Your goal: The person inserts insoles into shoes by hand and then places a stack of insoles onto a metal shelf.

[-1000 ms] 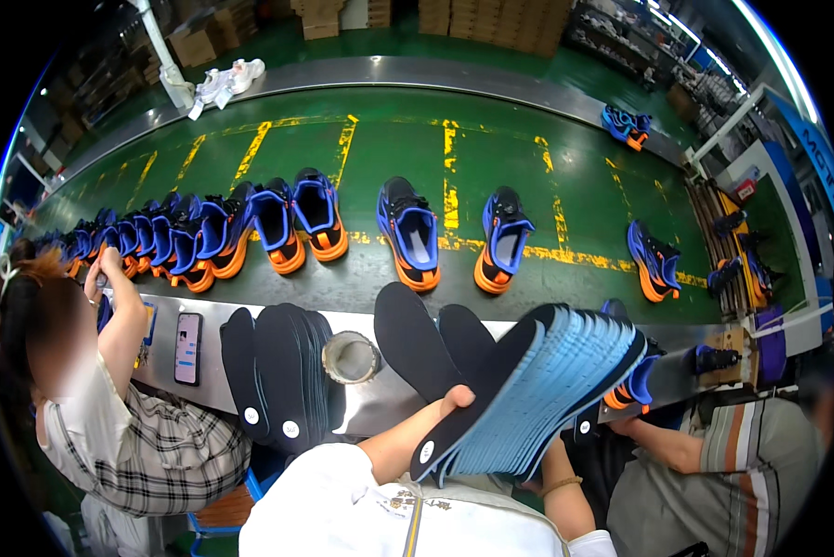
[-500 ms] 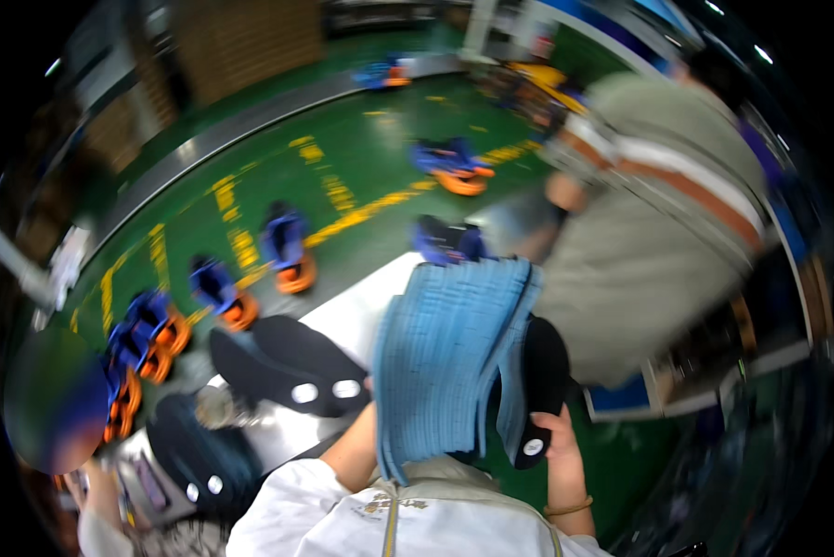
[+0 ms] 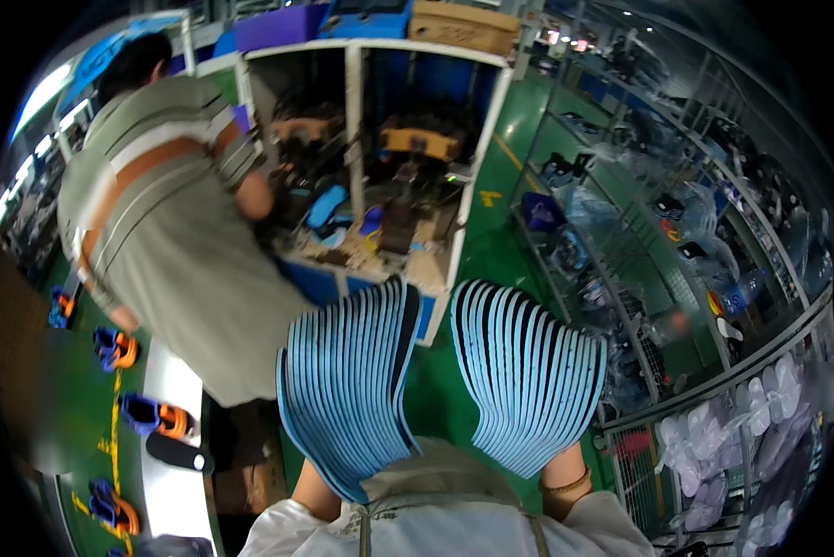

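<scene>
A thick stack of blue-and-black insoles rises in front of my left forearm, its many layered edges turned upward and fanned. My left hand supports it from behind and below, with the fingers hidden by the stack. A second fanned stack of insoles stands on the right, apart from the first. Below it my right hand has hold of its lower end; those fingers are also covered. A bracelet circles the right wrist.
Close ahead on the left, a person in a striped grey-green shirt leans toward a white-framed workstation. A white bench with shoes and a black insole runs along the left. Wire racks of shoe parts line the right.
My view has swung right, from the bench and floor shoes to the workstation and racks. The insoles, bunched close together before, now form two separated stacks, one at each hand.
</scene>
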The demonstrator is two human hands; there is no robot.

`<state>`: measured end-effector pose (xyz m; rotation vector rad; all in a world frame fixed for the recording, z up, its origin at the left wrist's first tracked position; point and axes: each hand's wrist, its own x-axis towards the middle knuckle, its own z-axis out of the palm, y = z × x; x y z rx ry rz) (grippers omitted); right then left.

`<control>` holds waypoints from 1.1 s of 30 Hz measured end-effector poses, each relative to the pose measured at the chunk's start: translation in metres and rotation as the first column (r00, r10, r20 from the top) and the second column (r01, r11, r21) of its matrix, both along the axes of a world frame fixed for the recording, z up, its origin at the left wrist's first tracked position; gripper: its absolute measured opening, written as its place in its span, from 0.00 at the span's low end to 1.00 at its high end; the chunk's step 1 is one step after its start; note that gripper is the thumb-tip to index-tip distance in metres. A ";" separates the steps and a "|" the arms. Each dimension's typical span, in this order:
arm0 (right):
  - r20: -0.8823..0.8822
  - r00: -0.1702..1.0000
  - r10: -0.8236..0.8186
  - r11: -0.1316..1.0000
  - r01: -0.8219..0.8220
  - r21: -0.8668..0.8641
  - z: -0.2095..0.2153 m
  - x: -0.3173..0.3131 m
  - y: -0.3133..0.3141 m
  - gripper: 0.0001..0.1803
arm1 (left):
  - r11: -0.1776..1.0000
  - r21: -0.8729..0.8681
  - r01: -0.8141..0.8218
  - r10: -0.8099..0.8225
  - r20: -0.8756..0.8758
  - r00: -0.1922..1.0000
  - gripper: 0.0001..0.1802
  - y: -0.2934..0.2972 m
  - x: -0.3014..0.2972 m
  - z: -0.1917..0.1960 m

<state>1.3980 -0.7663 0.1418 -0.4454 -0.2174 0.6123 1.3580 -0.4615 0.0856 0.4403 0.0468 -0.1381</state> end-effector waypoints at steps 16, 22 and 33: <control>-0.120 0.790 -0.601 0.755 0.513 -0.408 -0.064 0.309 -0.207 0.22 | 0.863 0.120 0.490 -0.447 -0.269 0.853 0.30 -0.271 0.391 -0.004; 0.125 0.578 -0.806 0.445 0.732 -0.516 -0.010 0.368 -0.297 0.26 | 0.800 0.029 0.599 -0.583 -0.199 0.788 0.30 -0.377 0.544 0.015; 0.697 0.248 -0.673 0.177 0.969 -0.173 0.215 0.651 -0.461 0.29 | 0.973 0.153 0.174 -0.229 0.506 0.832 0.33 -0.498 0.884 0.207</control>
